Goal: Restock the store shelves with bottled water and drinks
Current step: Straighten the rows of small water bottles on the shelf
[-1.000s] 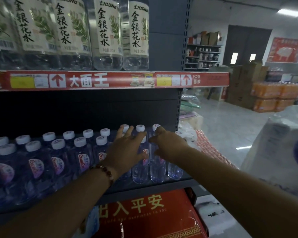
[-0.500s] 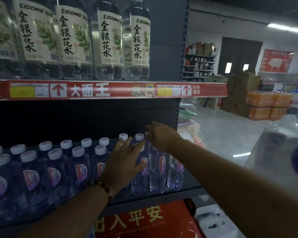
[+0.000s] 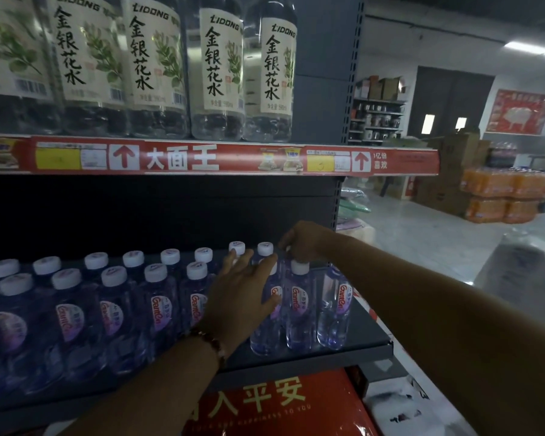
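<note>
Both hands have edged forward over the last second: the right hand (image 3: 302, 242) has lifted from the bottle shoulders onto the caps at the back, while the left hand (image 3: 243, 297) has stayed flat against the row. They work on the dark metal lower shelf (image 3: 353, 349), which carries two ranks of small clear plastic water bottles with white caps and purple labels (image 3: 158, 309), filling it from the left edge almost to the right-hand end; only a short strip of bare shelf shows beyond the last bottle (image 3: 334, 309).

Above, the red price strip of the upper shelf (image 3: 221, 158) fronts a line of tall clear bottles with cream labels and green sprigs (image 3: 221, 73), standing upright and close together. Below the lower shelf lies a red carton with gold lettering (image 3: 265, 404).

The left hand is spread, fingers straight and palm pressed to the sides of the front bottles, seemingly to steady the row so nothing tips. The right hand's fingers are curled down around a cap in the back rank, pinching it, probably to nudge that bottle into line with its neighbours. A beaded bracelet (image 3: 211, 341) sits on the left wrist. The step looks like squaring up the last bottles placed.
</note>
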Demonstrator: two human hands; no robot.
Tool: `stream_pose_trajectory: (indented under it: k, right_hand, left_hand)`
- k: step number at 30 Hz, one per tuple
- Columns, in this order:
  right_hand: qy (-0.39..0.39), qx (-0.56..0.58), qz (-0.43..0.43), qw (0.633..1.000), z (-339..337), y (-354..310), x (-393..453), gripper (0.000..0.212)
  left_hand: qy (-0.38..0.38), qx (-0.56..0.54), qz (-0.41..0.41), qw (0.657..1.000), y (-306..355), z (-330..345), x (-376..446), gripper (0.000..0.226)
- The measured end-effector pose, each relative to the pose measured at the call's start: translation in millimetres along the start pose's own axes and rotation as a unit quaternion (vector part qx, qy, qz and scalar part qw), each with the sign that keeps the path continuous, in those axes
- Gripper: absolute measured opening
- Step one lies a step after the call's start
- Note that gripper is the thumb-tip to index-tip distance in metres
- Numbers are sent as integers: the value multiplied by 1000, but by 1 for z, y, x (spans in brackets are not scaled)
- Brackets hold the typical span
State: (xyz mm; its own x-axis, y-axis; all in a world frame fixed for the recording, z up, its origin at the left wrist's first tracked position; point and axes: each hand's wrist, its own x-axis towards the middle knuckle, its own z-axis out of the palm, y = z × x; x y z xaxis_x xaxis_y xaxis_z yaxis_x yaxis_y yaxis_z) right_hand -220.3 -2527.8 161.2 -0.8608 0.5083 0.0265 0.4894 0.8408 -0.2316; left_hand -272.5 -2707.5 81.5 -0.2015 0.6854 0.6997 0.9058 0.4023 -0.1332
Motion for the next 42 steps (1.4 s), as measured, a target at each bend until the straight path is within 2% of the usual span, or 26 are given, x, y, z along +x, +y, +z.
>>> stream_pose_trajectory:
  k: [6,8,11,13,19,27,31,38,40,42]
  right_hand:
    - [-14,-29,-46,998,-1,-4,-26,35]
    - [14,-47,-85,995,0,-3,-43,34]
    - [47,-115,-88,988,9,6,-64,41]
    - [54,-131,-84,986,12,11,-69,42]
    - [19,-87,-110,990,7,14,-67,30]
    - [41,-65,-97,992,17,13,-64,37]
    - [53,-64,-86,993,21,12,-65,39]
    - [40,-101,-53,993,20,-4,-75,39]
    - [46,-119,-50,991,21,-10,-81,49]
    - [81,-133,-65,986,27,-16,-87,74]
  left_hand:
    - [-18,-2,-2,1000,1,1,-1,79]
    - [-9,-58,-9,998,2,0,-2,78]
    - [-66,-146,-49,986,1,0,-1,72]
    - [-87,-146,-55,984,-2,6,0,74]
    - [-124,-159,-64,977,-5,10,2,78]
    - [-103,-138,-65,983,-8,15,8,78]
    - [-141,-132,-62,979,-1,4,9,81]
    - [-184,-99,2,978,-21,-3,9,89]
    - [-186,-76,-7,980,-33,-5,8,81]
    - [-182,-51,-8,982,-48,-5,9,66]
